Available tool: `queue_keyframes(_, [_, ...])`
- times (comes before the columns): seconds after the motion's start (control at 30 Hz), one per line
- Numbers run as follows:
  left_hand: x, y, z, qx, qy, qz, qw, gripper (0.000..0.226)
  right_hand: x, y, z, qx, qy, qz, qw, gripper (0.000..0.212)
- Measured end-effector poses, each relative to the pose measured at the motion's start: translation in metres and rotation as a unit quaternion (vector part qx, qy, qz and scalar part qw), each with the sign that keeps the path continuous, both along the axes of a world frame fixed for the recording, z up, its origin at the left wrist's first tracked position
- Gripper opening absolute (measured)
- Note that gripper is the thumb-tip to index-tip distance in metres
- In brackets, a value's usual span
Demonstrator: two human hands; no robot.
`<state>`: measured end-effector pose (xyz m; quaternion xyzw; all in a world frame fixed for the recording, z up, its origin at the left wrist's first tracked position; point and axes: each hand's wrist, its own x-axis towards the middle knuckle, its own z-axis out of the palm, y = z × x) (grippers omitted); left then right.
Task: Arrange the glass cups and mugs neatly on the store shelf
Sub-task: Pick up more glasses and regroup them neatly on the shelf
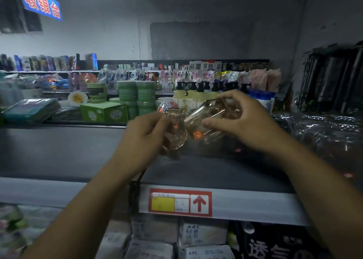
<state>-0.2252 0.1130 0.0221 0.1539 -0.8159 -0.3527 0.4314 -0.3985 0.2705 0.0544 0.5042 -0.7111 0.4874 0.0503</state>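
Observation:
Above the dark top shelf (pixel 68 150) I hold two clear glass cups with small orange stickers. My left hand (pixel 145 135) grips one cup (pixel 176 131) roughly upright, its rim pointing up. My right hand (pixel 241 125) holds the other glass cup (pixel 204 123) tilted on its side, mouth toward the upper right. The two cups almost touch in the middle. Both are lifted off the shelf surface.
Clear plastic-wrapped glassware (pixel 324 135) sits at the shelf's right end. Behind the shelf are pump bottles (pixel 196 95), green stacked tubs (pixel 137 95) and green boxes (pixel 104 112). A red price tag (pixel 179 201) marks the shelf's front rail; packaged goods (pixel 202 235) lie below.

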Motion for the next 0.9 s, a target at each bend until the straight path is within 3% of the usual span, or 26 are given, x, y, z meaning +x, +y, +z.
queue_keyframes(0.07, [-0.001, -0.022, 0.004, -0.158, -0.003, 0.107, 0.982, 0.028, 0.000, -0.001, 0.014, 0.074, 0.066, -0.029, 0.995, 0.076])
queue_keyframes(0.17, [-0.011, -0.045, 0.011, -0.223, -0.082, 0.127, 0.963, 0.026, 0.000, -0.014, 0.028, 0.155, 0.145, -0.062, 0.975, 0.078])
queue_keyframes(0.3, [-0.027, -0.065, 0.012, -0.193, -0.194, 0.076, 0.959, 0.042, 0.001, -0.035, 0.038, 0.247, 0.196, -0.062, 0.947, 0.081])
queue_keyframes(0.57, [-0.039, -0.069, -0.007, -0.100, -0.114, 0.030, 0.988, 0.031, -0.014, -0.073, 0.038, 0.348, 0.209, -0.062, 0.912, 0.077])
queue_keyframes(0.9, [-0.037, -0.080, -0.011, -0.060, -0.088, 0.002, 0.994, 0.031, -0.013, -0.074, 0.026, 0.323, 0.207, -0.062, 0.921, 0.075])
